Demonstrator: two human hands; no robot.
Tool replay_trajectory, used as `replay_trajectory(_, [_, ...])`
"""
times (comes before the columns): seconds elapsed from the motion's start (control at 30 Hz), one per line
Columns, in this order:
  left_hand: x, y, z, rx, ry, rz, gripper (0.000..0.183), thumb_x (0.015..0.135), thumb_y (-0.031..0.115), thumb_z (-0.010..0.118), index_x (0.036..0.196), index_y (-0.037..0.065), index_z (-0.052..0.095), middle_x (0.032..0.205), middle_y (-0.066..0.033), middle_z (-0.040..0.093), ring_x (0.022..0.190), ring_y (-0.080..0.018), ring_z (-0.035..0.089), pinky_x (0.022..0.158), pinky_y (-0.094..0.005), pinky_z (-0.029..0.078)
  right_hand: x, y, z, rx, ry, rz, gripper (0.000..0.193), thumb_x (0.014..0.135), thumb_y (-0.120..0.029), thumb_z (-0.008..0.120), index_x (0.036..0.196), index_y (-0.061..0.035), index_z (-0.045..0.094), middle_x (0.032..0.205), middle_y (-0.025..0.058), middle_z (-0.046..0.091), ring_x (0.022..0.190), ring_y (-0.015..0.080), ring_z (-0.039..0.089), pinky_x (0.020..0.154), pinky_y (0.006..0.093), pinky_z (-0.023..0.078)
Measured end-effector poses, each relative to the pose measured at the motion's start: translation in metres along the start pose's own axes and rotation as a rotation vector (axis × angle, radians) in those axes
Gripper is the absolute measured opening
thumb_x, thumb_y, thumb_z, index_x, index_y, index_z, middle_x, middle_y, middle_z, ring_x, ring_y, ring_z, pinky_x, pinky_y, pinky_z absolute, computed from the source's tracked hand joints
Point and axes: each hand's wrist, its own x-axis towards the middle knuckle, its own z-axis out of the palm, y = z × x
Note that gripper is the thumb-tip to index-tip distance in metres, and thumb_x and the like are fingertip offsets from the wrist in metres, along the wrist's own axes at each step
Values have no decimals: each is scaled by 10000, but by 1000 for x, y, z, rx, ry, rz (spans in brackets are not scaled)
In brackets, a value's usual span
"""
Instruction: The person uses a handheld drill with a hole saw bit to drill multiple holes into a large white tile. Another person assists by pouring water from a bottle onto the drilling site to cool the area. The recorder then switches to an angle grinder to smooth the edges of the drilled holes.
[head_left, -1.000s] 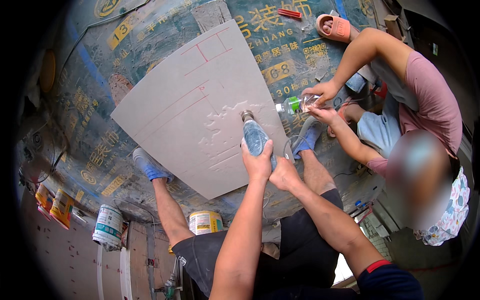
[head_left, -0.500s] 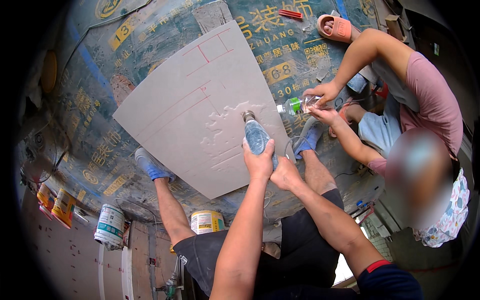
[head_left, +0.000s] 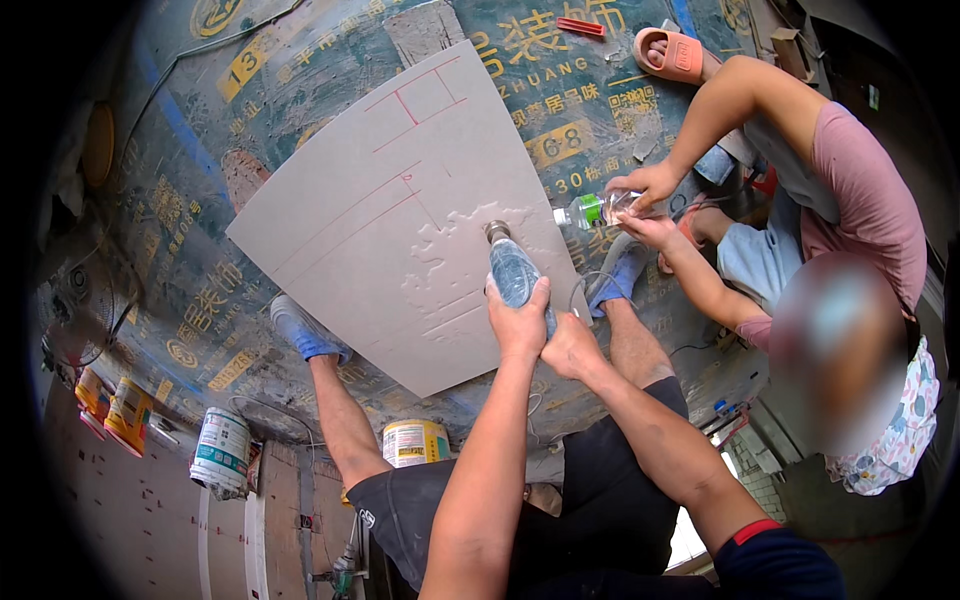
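Observation:
A dusty blue handheld power tool is held in both my hands over a pale grey tile. Its round metal bit meets the tile's wet surface. My left hand is wrapped round the tool's body, while my right hand grips its rear end just beside it. Red drawn lines cross the tile's far part, and water pools around the bit. At the right, a co-worker's hands hold a clear plastic bottle with a green label, its neck toward the tile's edge.
Under the tile lies a printed green floor covering. My shoes stand at either side of the tile. A white bucket and a yellow-and-white bucket stand near my left leg. A red object lies at the far side; a fan is at left.

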Motion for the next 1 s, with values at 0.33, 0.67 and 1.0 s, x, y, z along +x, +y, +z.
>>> replay_trajectory(0.33, [-1, 3, 2, 0, 2, -16, 554, 809, 212, 822, 1258, -19, 595, 1087, -130, 685, 956, -224, 658, 878, -378, 526, 0, -1, -4, 23, -9, 7, 418, 781, -237, 709, 1075, 58, 677, 973, 320, 711, 983, 483, 686, 842, 520, 543])
replay_trajectory(0.67, [-1, -8, 5, 18, 25, 32, 534, 807, 204, 821, 1235, -19, 594, 1066, -126, 683, 941, -225, 657, 872, -380, 525, 2, 8, 2, 63, 37, -27, 416, 776, -234, 722, 1061, 66, 678, 969, 318, 714, 985, 481, 687, 838, 510, 542])
replay_trajectory(1.0, [-3, -9, 6, 44, 33, 51, 556, 804, 233, 825, 1247, -8, 589, 1080, -127, 683, 955, -238, 660, 895, -389, 520, 4, 15, 5, 49, 29, -8, 396, 786, -233, 715, 1035, 73, 687, 960, 313, 717, 980, 458, 704, 819, 498, 542])
